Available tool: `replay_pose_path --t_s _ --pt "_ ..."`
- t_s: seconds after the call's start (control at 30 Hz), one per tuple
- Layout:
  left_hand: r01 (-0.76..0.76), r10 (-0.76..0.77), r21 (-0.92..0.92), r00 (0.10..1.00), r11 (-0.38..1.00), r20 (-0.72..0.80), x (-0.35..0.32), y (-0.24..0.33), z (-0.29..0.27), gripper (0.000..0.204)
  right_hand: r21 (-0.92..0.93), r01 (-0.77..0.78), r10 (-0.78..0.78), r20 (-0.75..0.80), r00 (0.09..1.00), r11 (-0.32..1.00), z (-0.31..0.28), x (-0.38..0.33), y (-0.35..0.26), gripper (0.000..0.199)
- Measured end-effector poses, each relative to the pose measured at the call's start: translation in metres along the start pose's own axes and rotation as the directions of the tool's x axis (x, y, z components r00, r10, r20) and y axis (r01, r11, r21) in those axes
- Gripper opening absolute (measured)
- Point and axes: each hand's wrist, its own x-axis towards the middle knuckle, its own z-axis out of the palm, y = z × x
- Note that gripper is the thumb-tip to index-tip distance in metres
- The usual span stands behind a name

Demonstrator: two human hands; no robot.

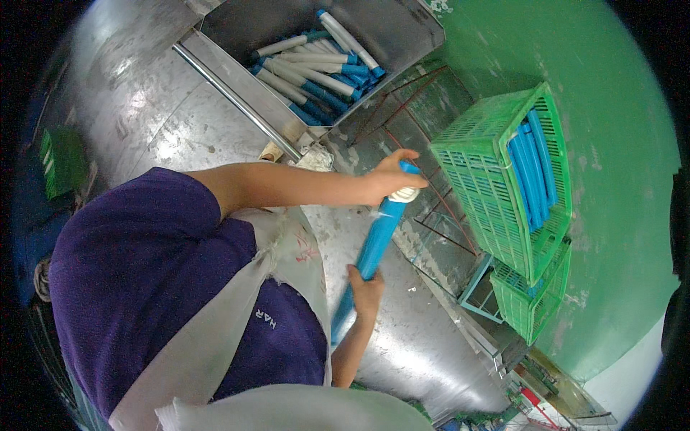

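A long blue tube stands tilted over the shiny metal table. My left hand is closed around its top end, where a white ribbed collar and a blue tip show. My right hand grips the tube lower down, at about its middle. The tube's lower end runs down beside my apron and is partly hidden.
A metal bin at the top holds several white-and-blue tubes. At the right a green plastic crate holds several blue tubes, and a second green crate sits under it. The floor is green.
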Motion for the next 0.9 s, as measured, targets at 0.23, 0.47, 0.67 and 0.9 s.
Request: replay_pose_path --t_s 0.23,0.47,0.67,0.9 --pt "-0.128 0.125 -0.053 0.991 0.990 -0.044 0.003 0.074 -0.005 0.080 0.222 -0.041 0.021 0.091 0.996 0.974 0.015 0.040 -0.050 0.060" --pt "-0.121 0.113 -0.060 0.986 0.991 -0.123 0.031 0.118 -0.044 0.088 0.610 -0.387 -0.037 0.566 0.824 0.692 0.024 0.085 -0.100 0.035" --pt "-0.024 0.012 -0.119 0.995 0.993 -0.102 0.061 0.154 -0.074 0.087 0.534 -0.395 0.009 0.587 0.810 0.748 0.039 0.115 -0.133 0.045" --pt "-0.264 0.294 0.202 0.945 0.943 -0.141 0.100 0.165 -0.103 0.088 -0.277 0.075 -0.055 0.080 0.995 0.958 0.057 0.147 -0.163 0.038"
